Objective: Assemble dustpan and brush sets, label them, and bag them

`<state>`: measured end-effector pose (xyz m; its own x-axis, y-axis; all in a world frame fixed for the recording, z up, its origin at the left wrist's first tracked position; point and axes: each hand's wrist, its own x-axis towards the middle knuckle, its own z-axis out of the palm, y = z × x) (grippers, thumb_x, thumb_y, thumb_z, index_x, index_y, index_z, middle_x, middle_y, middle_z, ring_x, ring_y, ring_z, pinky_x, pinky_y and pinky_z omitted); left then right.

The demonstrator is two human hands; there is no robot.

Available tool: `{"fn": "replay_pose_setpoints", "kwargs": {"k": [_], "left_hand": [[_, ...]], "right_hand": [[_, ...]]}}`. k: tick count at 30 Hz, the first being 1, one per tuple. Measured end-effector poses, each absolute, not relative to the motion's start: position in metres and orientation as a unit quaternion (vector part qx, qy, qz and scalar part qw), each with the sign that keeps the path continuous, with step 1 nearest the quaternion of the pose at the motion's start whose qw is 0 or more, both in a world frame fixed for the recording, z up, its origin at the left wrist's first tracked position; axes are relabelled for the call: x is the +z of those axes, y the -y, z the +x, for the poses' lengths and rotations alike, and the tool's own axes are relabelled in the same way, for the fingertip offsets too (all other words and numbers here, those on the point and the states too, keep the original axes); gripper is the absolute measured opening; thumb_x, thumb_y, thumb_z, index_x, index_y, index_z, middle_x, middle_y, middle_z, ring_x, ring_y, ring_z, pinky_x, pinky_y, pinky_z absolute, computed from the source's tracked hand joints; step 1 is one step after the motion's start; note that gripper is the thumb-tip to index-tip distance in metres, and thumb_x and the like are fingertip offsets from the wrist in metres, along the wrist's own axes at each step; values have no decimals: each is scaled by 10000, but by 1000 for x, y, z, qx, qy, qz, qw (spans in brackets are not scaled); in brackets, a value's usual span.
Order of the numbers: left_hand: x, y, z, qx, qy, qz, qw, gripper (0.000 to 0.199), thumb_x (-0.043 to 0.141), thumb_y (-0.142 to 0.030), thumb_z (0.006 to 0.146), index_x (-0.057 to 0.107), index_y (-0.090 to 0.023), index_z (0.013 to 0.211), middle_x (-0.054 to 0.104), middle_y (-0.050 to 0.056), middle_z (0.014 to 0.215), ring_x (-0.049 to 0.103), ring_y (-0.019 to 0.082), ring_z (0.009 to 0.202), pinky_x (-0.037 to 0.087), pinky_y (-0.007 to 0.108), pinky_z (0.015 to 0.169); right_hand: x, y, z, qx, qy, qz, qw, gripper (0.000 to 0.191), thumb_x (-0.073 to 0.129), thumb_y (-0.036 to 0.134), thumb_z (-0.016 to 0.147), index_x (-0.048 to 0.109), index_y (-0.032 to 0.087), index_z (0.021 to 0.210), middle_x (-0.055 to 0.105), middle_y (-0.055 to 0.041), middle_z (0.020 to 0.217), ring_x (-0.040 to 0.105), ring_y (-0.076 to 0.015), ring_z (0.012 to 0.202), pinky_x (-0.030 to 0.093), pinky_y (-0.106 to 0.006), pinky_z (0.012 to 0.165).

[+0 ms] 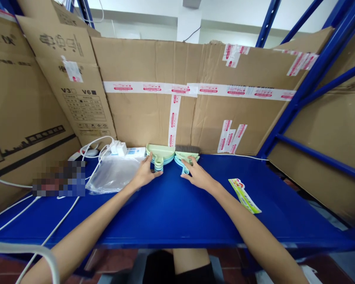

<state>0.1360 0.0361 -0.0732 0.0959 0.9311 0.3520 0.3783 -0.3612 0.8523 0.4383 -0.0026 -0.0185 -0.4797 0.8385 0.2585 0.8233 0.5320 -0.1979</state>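
A stack of small dustpans [161, 150], pale green on top with light blue below, lies against the cardboard at the back of the table. My left hand [144, 173] grips the stack from its left side, the thumb near the piled handles. Right beside it, a pile of hand brushes [187, 152] in green and blue shows dark grey bristles toward the back. My right hand [197, 174] is on these brushes, fingers over the top and thumb low by a blue handle; its grip is partly hidden.
Clear plastic bags [115, 175] lie on the blue table [177, 213] at left, near a power strip [136, 152] and white cables. A green-and-white packaging card [244, 196] rests at right. Cardboard walls [142, 118] and a blue metal frame [286, 102] enclose the table.
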Motion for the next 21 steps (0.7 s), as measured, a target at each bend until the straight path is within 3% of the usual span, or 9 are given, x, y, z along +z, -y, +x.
{"fn": "replay_pose_setpoints", "kwargs": {"k": [6,12,21], "left_hand": [[-70,-34,141,465,-513,667,275,1186,965,-370,679,382,-182,1695,315,239,1773,406,460,1580,618,535,1069],[-69,-33,142,455,-520,676,255,1130,950,-347,719,390,-185,1686,319,232,1775,412,437,1592,629,511,1066],[-78,-37,141,454,-521,684,235,1147,926,-355,758,328,-174,1719,329,236,1767,478,438,1545,641,504,1059]], "right_hand": [[-19,-2,440,-21,845,-510,162,495,601,294,1092,595,235,1583,464,-186,1642,750,-313,1205,605,-482,1067],[-21,1,437,-32,858,-487,163,714,741,375,1016,477,291,1674,430,-179,1686,679,-342,1343,584,-477,1106],[-20,8,432,-70,848,-515,103,658,604,239,1051,454,270,1691,347,-198,1744,710,-365,1287,623,-483,1012]]}}
